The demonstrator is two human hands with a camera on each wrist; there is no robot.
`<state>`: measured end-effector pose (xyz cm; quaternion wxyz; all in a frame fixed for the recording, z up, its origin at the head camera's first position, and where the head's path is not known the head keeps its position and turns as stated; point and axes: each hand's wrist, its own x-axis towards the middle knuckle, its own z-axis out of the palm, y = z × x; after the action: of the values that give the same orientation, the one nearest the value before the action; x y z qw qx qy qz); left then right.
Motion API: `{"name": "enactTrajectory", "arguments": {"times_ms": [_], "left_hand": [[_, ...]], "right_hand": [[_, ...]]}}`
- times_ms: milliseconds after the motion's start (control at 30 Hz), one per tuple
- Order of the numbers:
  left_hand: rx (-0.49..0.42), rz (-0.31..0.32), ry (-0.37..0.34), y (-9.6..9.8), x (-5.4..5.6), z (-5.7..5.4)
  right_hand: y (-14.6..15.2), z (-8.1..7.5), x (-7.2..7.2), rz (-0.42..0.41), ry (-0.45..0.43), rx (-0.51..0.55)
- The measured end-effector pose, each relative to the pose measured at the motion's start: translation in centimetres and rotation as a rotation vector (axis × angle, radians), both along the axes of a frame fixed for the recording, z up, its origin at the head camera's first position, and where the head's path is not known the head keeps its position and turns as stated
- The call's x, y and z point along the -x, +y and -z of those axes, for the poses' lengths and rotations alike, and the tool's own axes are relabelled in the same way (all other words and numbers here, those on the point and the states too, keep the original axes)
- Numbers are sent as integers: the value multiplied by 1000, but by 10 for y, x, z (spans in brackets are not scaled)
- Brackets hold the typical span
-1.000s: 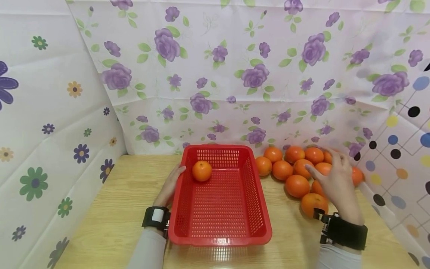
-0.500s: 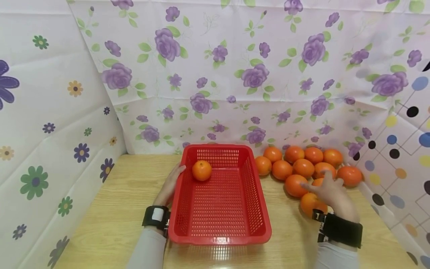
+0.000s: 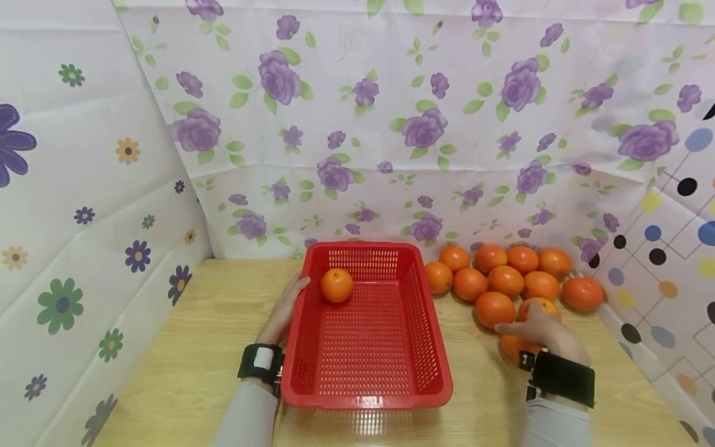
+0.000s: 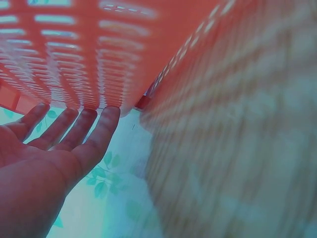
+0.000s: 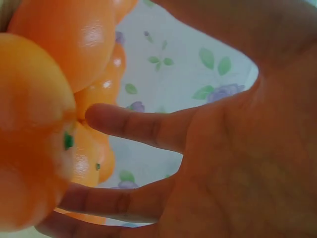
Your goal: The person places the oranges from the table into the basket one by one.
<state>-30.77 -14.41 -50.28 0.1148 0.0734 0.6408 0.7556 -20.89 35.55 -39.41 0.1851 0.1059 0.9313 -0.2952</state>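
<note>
A red perforated plastic basket (image 3: 365, 354) stands on the table, with one orange (image 3: 336, 285) in its far left corner. My left hand (image 3: 282, 310) rests against the basket's left wall; in the left wrist view its fingertips touch the slotted side. At the right, my right hand (image 3: 550, 332) is over the nearest orange (image 3: 512, 347) of a group, partly hiding it. The right wrist view shows that orange (image 5: 32, 134) up close with a small green stem mark, and extended fingers (image 5: 143, 128) reaching along its far side.
Several more oranges (image 3: 505, 281) lie close together behind the right hand, between the basket and the dotted cloth (image 3: 665, 288) at the right. A flowered cloth (image 3: 385, 124) hangs behind the wooden table (image 3: 184, 366).
My right hand has come down and toward me, from over the back oranges to the nearest one. The left hand and the basket have stayed in place.
</note>
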Motion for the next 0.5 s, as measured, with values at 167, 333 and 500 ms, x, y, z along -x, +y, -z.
{"name": "enactTrajectory", "arguments": {"times_ms": [167, 333, 500], "left_hand": [[-4, -21, 11, 2, 1, -1], [-3, -19, 15, 1, 0, -2], [4, -15, 21, 0, 0, -3]], "right_hand": [[0, 4, 0, 28, -56, 21], [0, 9, 0, 44, -45, 2], [0, 17, 1, 67, -36, -10]]}}
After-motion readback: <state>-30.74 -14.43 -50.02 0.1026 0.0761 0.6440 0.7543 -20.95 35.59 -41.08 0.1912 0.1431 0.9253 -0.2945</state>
